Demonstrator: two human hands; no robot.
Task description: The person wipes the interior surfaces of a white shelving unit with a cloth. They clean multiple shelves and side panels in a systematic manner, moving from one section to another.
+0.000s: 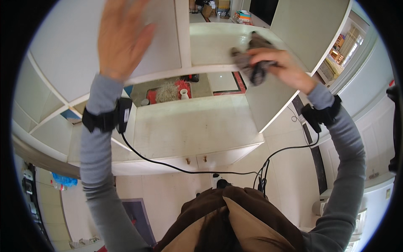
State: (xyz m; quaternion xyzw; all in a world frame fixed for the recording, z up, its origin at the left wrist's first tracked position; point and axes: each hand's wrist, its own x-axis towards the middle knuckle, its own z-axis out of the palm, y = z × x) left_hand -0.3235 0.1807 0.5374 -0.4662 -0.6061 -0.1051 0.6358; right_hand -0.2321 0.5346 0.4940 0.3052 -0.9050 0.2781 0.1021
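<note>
My right hand grips a crumpled grey-brown cloth over the upper shelf of a white open shelving unit. Part of the cloth hangs past the shelf's front edge, and both are slightly blurred. My left hand is raised in front of a white panel at the upper left, with thumb and fingers apart and nothing in it; its fingertips are cut off by the picture's top. Below lies a wider white shelf with small marks on its surface.
Under the wide shelf are cabinet doors with small knobs. White cubbies stand at left. Through the unit's opening show a white vase and a red mat. Black cables run from both wrist straps across my front.
</note>
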